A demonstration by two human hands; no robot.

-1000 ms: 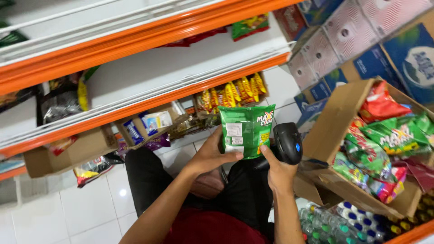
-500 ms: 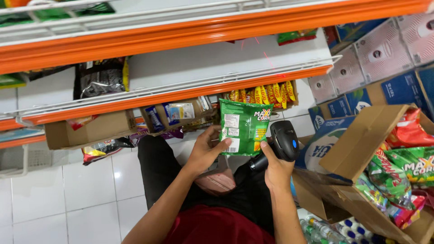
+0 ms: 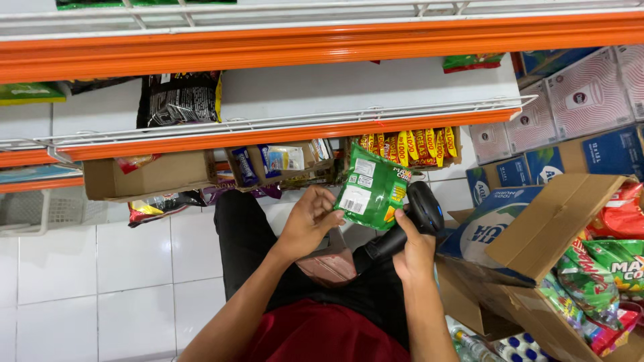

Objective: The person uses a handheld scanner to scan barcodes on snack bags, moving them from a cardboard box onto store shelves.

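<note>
At frame centre, your left hand (image 3: 310, 224) pinches the lower edge of the green crinkled plastic snack packet (image 3: 372, 194), its label side turned toward you. Your right hand (image 3: 414, 249) is wrapped closed around the black handheld scanner (image 3: 416, 218), head touching the packet, apparently to read the label panel.

Red shirt, black trousers, bare forearms, no sleeves visible.

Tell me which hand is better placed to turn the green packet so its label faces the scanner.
Probably the left hand: it pinches the green snack packet at its lower edge with nothing else in it. The right hand already grips the black scanner, which sits against the packet's right side.
</note>
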